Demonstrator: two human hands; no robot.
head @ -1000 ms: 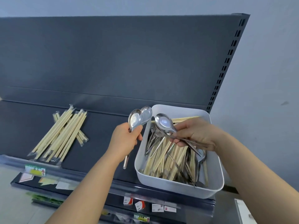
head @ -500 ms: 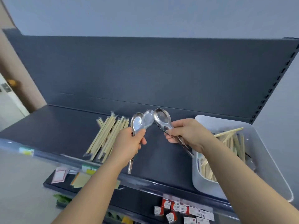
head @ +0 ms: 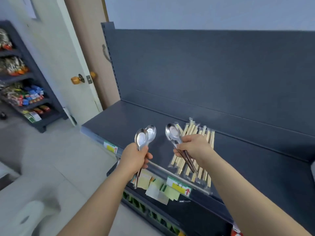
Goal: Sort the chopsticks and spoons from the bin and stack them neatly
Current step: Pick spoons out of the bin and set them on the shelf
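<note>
Left hand point(head: 136, 157) gripping two spoons point(head: 144, 136), right hand point(head: 194, 147) gripping more spoons point(head: 173, 133), wrapped chopsticks point(head: 202, 133) on the shelf point(head: 255, 150) just beyond the right hand

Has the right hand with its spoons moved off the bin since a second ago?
Yes. The right hand and its spoons were over the bin; now they hang left of it, over the chopsticks.

Nothing here is really readable. The white-and-yellow price label point(head: 179, 185) on the dark shelf's front rail, around 6 o'clock, has a red up-arrow and blurry dark marks. A second yellow-and-white label point(head: 111, 147) at about 9 o'clock shows a red arrow too; its text is too blurred.
</note>
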